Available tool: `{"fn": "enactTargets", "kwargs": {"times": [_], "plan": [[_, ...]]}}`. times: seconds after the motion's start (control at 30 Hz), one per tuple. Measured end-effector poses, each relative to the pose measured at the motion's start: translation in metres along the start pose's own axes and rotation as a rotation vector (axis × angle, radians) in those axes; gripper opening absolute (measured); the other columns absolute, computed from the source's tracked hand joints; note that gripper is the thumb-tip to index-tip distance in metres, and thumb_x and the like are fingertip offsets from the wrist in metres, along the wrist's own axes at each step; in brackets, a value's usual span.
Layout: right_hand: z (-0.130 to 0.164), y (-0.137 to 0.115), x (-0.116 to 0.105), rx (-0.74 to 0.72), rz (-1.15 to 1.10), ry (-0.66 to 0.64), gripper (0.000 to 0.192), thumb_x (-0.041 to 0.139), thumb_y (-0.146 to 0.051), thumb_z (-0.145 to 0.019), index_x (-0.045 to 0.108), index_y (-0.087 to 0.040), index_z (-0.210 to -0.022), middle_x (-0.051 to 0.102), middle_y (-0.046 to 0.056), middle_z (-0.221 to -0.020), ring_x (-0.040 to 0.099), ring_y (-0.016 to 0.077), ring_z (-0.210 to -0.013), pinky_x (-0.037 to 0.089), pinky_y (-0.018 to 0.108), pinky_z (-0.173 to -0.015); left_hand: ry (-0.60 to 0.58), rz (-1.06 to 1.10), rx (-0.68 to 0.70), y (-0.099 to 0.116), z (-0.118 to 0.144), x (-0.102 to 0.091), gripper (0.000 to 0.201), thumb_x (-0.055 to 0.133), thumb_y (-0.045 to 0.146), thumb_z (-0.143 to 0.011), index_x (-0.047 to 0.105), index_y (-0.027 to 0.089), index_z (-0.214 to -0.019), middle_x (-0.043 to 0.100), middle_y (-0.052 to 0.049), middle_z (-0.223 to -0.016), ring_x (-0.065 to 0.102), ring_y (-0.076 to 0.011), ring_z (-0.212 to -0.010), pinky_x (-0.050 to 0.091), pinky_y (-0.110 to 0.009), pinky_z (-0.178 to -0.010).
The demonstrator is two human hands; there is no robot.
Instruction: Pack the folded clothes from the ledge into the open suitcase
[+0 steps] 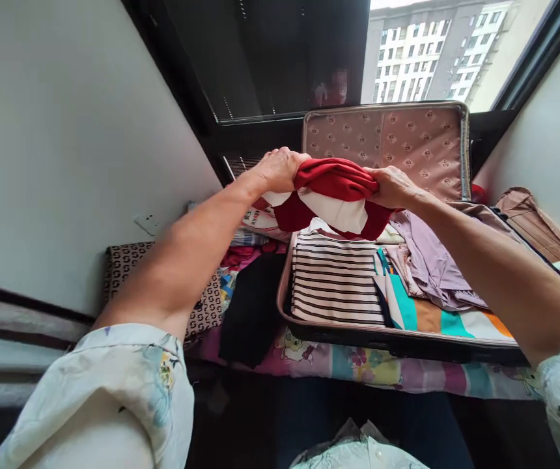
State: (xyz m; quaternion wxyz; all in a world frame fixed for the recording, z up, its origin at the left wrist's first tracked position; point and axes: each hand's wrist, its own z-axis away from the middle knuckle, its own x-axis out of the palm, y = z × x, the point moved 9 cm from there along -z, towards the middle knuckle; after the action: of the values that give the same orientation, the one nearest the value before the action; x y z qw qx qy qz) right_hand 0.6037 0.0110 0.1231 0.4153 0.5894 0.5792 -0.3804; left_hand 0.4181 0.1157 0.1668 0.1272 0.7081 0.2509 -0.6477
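Observation:
Both hands grip a red and white garment, bunched along its top and sagging in folds between them. My left hand is closed on its left end, and my right hand pinches the right end. The cloth hangs above the back of an open suitcase, whose patterned lining lid stands upright behind. Inside the case lie a folded striped garment, a colourful piece with teal and brown blocks, and a lilac garment under my right forearm. What kind of garment I hold cannot be made out.
A black cloth lies left of the suitcase on a colourful printed cover. Farther left is a brown patterned cushion against the wall. A brown bag sits at the right. Behind the lid is a window.

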Motion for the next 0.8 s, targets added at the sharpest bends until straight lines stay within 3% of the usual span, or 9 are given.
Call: {"fn": "enactTargets", "kwargs": {"times": [0.13,0.23,0.37,0.47,0.53,0.6,0.7,0.77,0.8], "plan": [[-0.029,-0.070,-0.040,-0.181,-0.039,-0.015,0.051,0.066,-0.041,-0.083,0.067,-0.029,-0.133,0.075,0.002,-0.101,0.070,0.0272,-0.094,0.047,0.033,-0.077,0.006,0.024,0.017,-0.026,0.075,-0.043,0.040,0.066,0.028,-0.085,0.065,0.012,-0.122,0.067,-0.004,-0.109,0.066,-0.0264,-0.112,0.048,-0.040,-0.102],[-0.051,-0.138,-0.058,-0.330,-0.072,-0.020,0.048,0.065,-0.039,-0.084,0.068,-0.026,-0.130,0.074,0.003,-0.100,0.069,0.0269,-0.094,0.047,0.033,-0.078,0.012,0.028,-0.057,-0.061,0.135,-0.058,0.034,0.068,0.024,-0.081,0.068,0.013,-0.114,0.068,-0.001,-0.099,0.067,-0.0204,-0.100,0.050,-0.033,-0.096],[-0.084,-0.227,-0.057,-0.403,-0.078,0.029,0.044,0.062,-0.032,-0.086,0.067,-0.022,-0.129,0.074,0.006,-0.104,0.068,0.0287,-0.099,0.046,0.034,-0.080,0.041,-0.070,-0.288,-0.117,0.221,-0.064,0.036,0.060,0.028,-0.089,0.066,0.013,-0.121,0.070,-0.003,-0.107,0.065,-0.0217,-0.108,0.047,-0.035,-0.099],[-0.100,-0.282,-0.037,-0.455,-0.098,0.120,0.049,0.057,-0.026,-0.089,0.061,-0.021,-0.137,0.074,0.009,-0.117,0.066,0.0299,-0.109,0.045,0.037,-0.088,0.112,-0.119,-0.539,-0.139,0.285,-0.054,0.048,0.062,0.038,-0.093,0.059,0.024,-0.138,0.072,-0.006,-0.116,0.066,-0.0270,-0.113,0.049,-0.040,-0.099],[-0.100,-0.307,-0.009,-0.525,-0.099,0.142,0.055,0.052,-0.024,-0.092,0.053,-0.020,-0.147,0.070,0.012,-0.132,0.061,0.0299,-0.120,0.042,0.043,-0.099,0.128,-0.120,-0.646,-0.129,0.316,-0.022,0.062,0.066,0.038,-0.090,0.049,0.028,-0.150,0.071,-0.010,-0.123,0.066,-0.0317,-0.116,0.050,-0.045,-0.100],[-0.090,-0.322,0.036,-0.608,-0.061,0.050,0.060,0.049,-0.021,-0.095,0.046,-0.021,-0.155,0.062,0.013,-0.146,0.053,0.0291,-0.133,0.035,0.047,-0.109,0.050,-0.090,-0.688,-0.101,0.330,0.040,0.078,0.068,0.030,-0.088,0.037,0.024,-0.159,0.066,-0.016,-0.132,0.065,-0.0351,-0.118,0.049,-0.048,-0.101],[-0.061,-0.320,0.110,-0.659,0.011,-0.179,0.059,0.054,-0.016,-0.090,0.056,-0.026,-0.148,0.059,0.011,-0.151,0.045,0.0316,-0.142,0.036,0.051,-0.109,-0.268,0.057,-0.704,-0.044,0.333,0.176,0.097,0.067,0.026,-0.088,0.012,0.024,-0.169,0.053,-0.026,-0.145,0.065,-0.0386,-0.118,0.049,-0.050,-0.100],[-0.040,-0.304,0.139,-0.614,0.023,-0.260,0.056,0.056,-0.014,-0.088,0.061,-0.027,-0.142,0.060,0.011,-0.149,0.045,0.0342,-0.141,0.040,0.051,-0.105,-0.512,0.205,-0.654,-0.003,0.331,0.263,0.108,0.072,0.041,-0.085,0.004,0.032,-0.169,0.030,-0.025,-0.165,0.054,-0.0470,-0.133,0.047,-0.057,-0.101],[-0.030,-0.294,0.144,-0.580,0.010,-0.272,0.057,0.055,-0.015,-0.088,0.060,-0.026,-0.144,0.059,0.012,-0.150,0.045,0.0347,-0.140,0.041,0.051,-0.104,-0.572,0.217,-0.641,0.010,0.329,0.293,0.113,0.074,0.054,-0.081,0.005,0.035,-0.168,0.018,-0.024,-0.170,0.041,-0.0530,-0.142,0.042,-0.063,-0.105]]}}
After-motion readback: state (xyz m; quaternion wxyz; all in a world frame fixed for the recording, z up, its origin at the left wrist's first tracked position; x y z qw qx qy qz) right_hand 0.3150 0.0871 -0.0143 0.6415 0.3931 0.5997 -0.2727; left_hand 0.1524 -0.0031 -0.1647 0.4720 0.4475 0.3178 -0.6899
